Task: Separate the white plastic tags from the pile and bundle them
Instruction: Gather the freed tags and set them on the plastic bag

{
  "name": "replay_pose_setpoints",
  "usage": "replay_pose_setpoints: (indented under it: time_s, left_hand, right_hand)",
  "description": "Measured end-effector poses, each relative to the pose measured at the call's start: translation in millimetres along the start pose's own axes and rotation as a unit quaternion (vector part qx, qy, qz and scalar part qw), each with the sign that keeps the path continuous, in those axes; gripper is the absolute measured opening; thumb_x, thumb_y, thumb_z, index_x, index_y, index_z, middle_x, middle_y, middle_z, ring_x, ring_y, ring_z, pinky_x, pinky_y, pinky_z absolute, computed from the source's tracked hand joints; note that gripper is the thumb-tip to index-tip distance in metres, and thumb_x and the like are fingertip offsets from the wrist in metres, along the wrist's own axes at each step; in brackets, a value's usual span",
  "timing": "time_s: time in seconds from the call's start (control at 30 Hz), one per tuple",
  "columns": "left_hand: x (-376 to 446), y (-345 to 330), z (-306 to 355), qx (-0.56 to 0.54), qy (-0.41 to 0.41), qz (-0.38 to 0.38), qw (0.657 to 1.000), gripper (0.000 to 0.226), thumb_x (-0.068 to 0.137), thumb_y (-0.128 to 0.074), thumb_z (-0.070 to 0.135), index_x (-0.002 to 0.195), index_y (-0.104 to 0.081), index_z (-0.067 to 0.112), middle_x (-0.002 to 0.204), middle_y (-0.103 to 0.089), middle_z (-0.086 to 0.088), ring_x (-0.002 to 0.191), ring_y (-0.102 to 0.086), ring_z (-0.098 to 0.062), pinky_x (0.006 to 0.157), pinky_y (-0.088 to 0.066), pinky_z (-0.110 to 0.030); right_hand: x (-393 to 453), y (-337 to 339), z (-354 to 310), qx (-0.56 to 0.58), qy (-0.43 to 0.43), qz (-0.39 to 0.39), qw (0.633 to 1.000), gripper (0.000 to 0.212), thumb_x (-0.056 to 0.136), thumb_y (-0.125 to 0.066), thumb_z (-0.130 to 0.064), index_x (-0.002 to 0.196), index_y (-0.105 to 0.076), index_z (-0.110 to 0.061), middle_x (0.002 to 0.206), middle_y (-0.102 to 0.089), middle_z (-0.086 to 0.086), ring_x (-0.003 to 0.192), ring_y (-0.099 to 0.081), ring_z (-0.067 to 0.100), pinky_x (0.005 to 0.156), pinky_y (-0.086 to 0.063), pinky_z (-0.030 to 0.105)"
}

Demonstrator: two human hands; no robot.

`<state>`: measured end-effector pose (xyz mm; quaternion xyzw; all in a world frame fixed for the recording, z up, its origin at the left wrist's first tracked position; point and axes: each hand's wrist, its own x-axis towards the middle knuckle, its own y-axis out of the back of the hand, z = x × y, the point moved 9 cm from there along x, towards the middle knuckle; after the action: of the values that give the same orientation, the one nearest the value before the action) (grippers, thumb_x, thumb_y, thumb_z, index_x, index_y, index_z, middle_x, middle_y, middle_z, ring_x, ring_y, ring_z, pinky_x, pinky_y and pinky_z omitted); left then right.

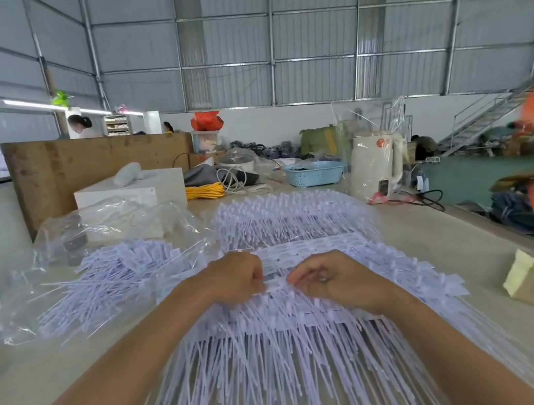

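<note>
The big pile of white tags (pixel 280 349) covers the middle of the table (pixel 455 243), thin tails fanning toward the person. Both hands work at the pile's centre: the left hand (pixel 234 273) and right hand (pixel 332 279) curl their fingers round a strip of tag heads between them. Left of the pile, loose tags (pixel 113 273) lie on a clear plastic bag (pixel 25 308); behind it stands a blue basket (pixel 315 172).

Bare table (pixel 438 246) right of the tags (pixel 281 356) (blurred) seems passable; bag (pixel 97 279) blocks left.
</note>
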<state>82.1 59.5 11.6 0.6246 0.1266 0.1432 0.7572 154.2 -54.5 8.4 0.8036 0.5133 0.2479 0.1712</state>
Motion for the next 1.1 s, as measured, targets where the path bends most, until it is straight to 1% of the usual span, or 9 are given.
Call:
replay_pose_setpoints:
  time_s: [0.17, 0.23, 0.37, 0.47, 0.67, 0.87, 0.93, 1.03, 1.1]
  left_hand:
    - [-4, 24, 21, -0.056, -0.059, 0.029, 0.996, 0.008, 0.097, -0.05, 0.021, 0.09, -0.047, 0.022, 0.08, -0.048, 0.008, 0.078, -0.05, -0.017, 0.068, -0.039, -0.027]
    - [-5, 40, 39, -0.062, -0.087, 0.058, 0.993, 0.007, 0.098, -0.049, 0.02, 0.091, -0.047, 0.023, 0.076, -0.049, 0.006, 0.07, -0.049, -0.017, 0.066, -0.039, -0.029]
    - [-8, 65, 69, 0.031, -0.119, 0.137, 0.983, 0.007, 0.096, -0.053, 0.029, 0.089, -0.05, 0.03, 0.069, -0.049, 0.01, 0.064, -0.044, -0.007, 0.056, -0.03, -0.027]
    - [-7, 67, 79, 0.0, -0.142, 0.171, 0.975, 0.003, 0.094, -0.056, 0.031, 0.097, -0.057, 0.029, 0.07, -0.052, 0.012, 0.064, -0.043, 0.001, 0.06, -0.026, -0.028]
    - [5, 54, 68, -0.153, -0.104, 0.154, 0.971, 0.016, 0.09, -0.062, 0.034, 0.084, -0.063, 0.02, 0.081, -0.061, 0.007, 0.087, -0.058, -0.014, 0.083, -0.048, -0.034]
    - [11, 34, 59, -0.351, -0.082, 0.092, 0.928, 0.041, 0.096, -0.055, 0.014, 0.057, -0.048, 0.002, 0.033, -0.046, 0.013, 0.042, -0.045, 0.019, 0.044, -0.034, -0.006]
    - [13, 32, 57, -0.379, -0.061, 0.095, 0.918, 0.044, 0.096, -0.056, 0.018, 0.053, -0.047, 0.009, 0.032, -0.041, 0.013, 0.033, -0.04, 0.008, 0.043, -0.031, -0.012]
    - [13, 13, 56, -0.502, -0.028, -0.009, 0.865, 0.037, 0.096, -0.054, 0.016, 0.059, -0.051, 0.011, 0.037, -0.035, 0.009, 0.033, -0.029, -0.006, 0.044, -0.023, -0.019]
    - [10, 5, 51, -0.497, -0.015, -0.044, 0.866, 0.035, 0.095, -0.055, 0.015, 0.061, -0.052, 0.009, 0.038, -0.037, 0.007, 0.033, -0.03, -0.007, 0.046, -0.023, -0.022]
  right_hand:
    - [1, 16, 1, 0.031, -0.013, 0.089, 0.995, 0.02, 0.089, -0.06, -0.003, 0.104, -0.063, -0.017, 0.102, -0.063, 0.003, 0.084, -0.061, 0.013, 0.075, -0.053, 0.026]
    - [0, 23, -9, 0.022, 0.014, 0.119, 0.993, 0.024, 0.09, -0.058, -0.002, 0.111, -0.062, -0.013, 0.103, -0.063, 0.007, 0.081, -0.06, 0.008, 0.073, -0.049, 0.018]
    - [-7, 31, -21, 0.093, 0.022, 0.083, 0.992, 0.036, 0.085, -0.05, 0.013, 0.093, -0.068, -0.017, 0.088, -0.072, 0.008, 0.074, -0.065, 0.016, 0.066, -0.049, 0.022]
    - [-10, 44, -19, 0.136, -0.019, 0.068, 0.988, 0.022, 0.087, -0.049, 0.004, 0.09, -0.07, -0.003, 0.078, -0.072, 0.006, 0.07, -0.066, 0.019, 0.068, -0.052, 0.028]
    - [-14, 55, -38, -0.054, 0.062, 0.135, 0.988, 0.028, 0.091, -0.06, -0.012, 0.064, -0.063, -0.004, 0.054, -0.053, -0.002, 0.04, -0.044, 0.0, 0.047, -0.034, 0.009]
    - [-9, 54, -37, -0.118, 0.077, 0.15, 0.979, 0.023, 0.087, -0.064, -0.008, 0.064, -0.063, -0.01, 0.056, -0.053, -0.003, 0.045, -0.045, -0.001, 0.051, -0.032, 0.011]
    - [-9, 53, -41, -0.197, 0.095, 0.17, 0.961, 0.014, 0.086, -0.066, -0.01, 0.072, -0.068, -0.009, 0.061, -0.061, 0.0, 0.056, -0.05, 0.001, 0.06, -0.037, 0.022]
    - [-12, 60, -54, -0.412, 0.159, 0.247, 0.863, 0.009, 0.082, -0.07, -0.008, 0.073, -0.069, -0.009, 0.069, -0.067, 0.003, 0.067, -0.056, 0.023, 0.068, -0.043, 0.034]
    - [-11, 91, -41, -0.392, 0.101, 0.279, 0.871, 0.016, 0.088, -0.064, -0.012, 0.072, -0.065, -0.007, 0.069, -0.063, 0.004, 0.068, -0.053, 0.023, 0.062, -0.04, 0.029]
